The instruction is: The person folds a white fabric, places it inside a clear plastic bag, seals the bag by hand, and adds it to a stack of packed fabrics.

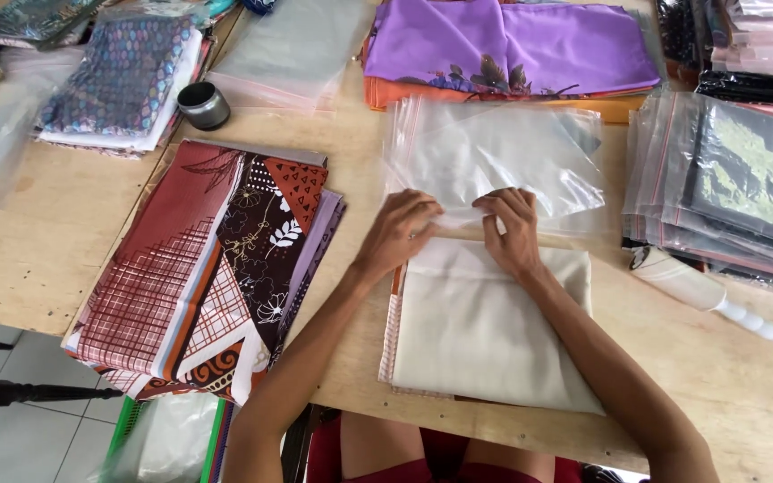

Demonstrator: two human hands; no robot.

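Observation:
A folded beige cloth [485, 331] lies flat on the wooden table [38, 241] in front of me. Its far edge meets the mouth of a clear plastic zip bag [494, 152] lying just beyond it. My left hand [400, 231] and my right hand [513, 228] rest side by side at that edge, fingers curled and pinching the rim of the clear plastic bag against the cloth. Whether the cloth's edge is inside the bag I cannot tell.
A stack of patterned brown, red and white cloths [208, 268] lies to the left. Folded purple cloth [512, 45] sits at the back. Bagged dark cloths [735, 188] pile up at right, beside a white lint roller [709, 295]. A small dark round tin [203, 105] stands back left.

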